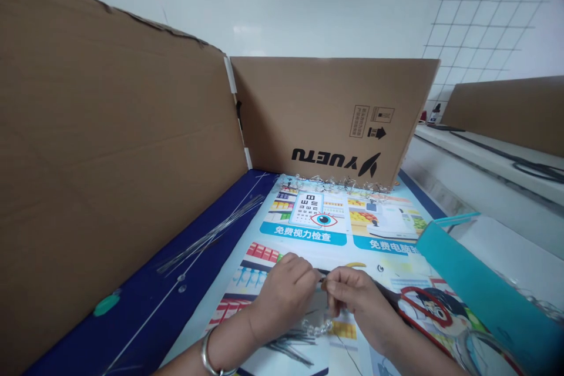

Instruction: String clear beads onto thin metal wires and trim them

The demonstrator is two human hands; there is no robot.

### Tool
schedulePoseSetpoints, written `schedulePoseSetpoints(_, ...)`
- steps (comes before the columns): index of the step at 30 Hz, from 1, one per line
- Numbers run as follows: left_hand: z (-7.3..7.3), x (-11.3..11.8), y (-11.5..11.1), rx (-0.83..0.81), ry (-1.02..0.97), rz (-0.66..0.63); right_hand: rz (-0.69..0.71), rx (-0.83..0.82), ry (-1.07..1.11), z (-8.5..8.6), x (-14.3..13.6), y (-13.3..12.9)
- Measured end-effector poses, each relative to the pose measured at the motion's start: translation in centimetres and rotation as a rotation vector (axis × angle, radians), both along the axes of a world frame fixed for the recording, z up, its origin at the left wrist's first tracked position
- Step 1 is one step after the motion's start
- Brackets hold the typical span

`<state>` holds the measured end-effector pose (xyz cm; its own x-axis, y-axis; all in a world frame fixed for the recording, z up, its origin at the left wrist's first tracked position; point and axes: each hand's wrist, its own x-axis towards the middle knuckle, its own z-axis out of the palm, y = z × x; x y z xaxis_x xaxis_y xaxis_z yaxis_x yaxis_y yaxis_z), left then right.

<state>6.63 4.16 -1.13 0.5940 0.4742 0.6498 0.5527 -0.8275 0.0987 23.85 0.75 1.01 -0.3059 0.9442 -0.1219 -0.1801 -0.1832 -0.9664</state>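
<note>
My left hand (291, 283), with a silver bangle on the wrist, is closed in a pinch. Right beside it my right hand (352, 292) pinches too, and the fingertips nearly meet over a thin wire, mostly hidden by the fingers. Just below hangs or lies a short string of clear beads (318, 327); I cannot tell whether it is joined to the wire. Under my left wrist a pile of cut wires (293, 348) rests on the printed sheet. Red-handled scissors (425, 308) lie behind my right forearm, their blades partly covered by it.
A teal box (489, 282) holding shiny pieces stands at the right. Long wires (211, 236), loose clear beads (181, 284) and a green piece (106, 304) lie at left. Clear beaded pieces (335, 183) line the back cardboard panel (326, 111); another panel (110, 129) walls the left.
</note>
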Motion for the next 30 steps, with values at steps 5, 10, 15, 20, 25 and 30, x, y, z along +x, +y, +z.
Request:
schedulePoseSetpoints(5,0.1,-0.3,0.2,0.12,0.085,-0.063,0.029,-0.062,0.103,-0.6,0.1,-0.1)
schedulePoseSetpoints(10,0.7,-0.6,0.1,0.172,0.138,-0.115,0.064,-0.109,0.173,-0.9,0.2,0.0)
schedulePoseSetpoints(15,0.5,-0.9,0.5,0.172,0.155,-0.111,0.057,-0.087,0.135,-0.7,0.2,0.1)
schedulePoseSetpoints(20,-0.3,-0.5,0.7,-0.01,0.044,-0.026,-0.041,0.143,-0.18,-0.2,0.3,0.1)
schedulePoseSetpoints(25,0.7,0.0,0.3,-0.458,-0.176,-0.06,-0.148,0.452,-0.592,0.2,0.4,0.0)
schedulePoseSetpoints(30,2.2,0.1,-0.1,-0.762,-0.345,-0.114,-0.199,0.608,-0.711,0.1,0.3,-0.2)
